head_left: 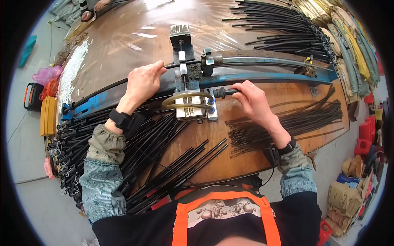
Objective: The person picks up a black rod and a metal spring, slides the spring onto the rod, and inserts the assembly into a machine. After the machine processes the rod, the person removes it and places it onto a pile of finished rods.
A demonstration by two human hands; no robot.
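My left hand (144, 82) is closed, its thumb and fingers pinching a thin black rod (175, 65) that runs into a metal clamping fixture (183, 69). To the right and nearer me, my right hand (252, 99) is wrapped round a black handle (230, 92) with a ribbed collar, beside the fixture's pneumatic cylinder block (195, 107). Two looped brownish air hoses (180, 98) end at blue fittings on that block. The fixture is mounted across a long blue-and-rusty steel rail (234, 76).
Bundles of black rods (154, 139) lie at the near left, with more rods (275, 28) at the far right. Thin dark springs or wires (287, 125) are heaped at the right. Clear plastic film (135, 28) covers the far table. Another person's hand (87, 15) shows at the top left.
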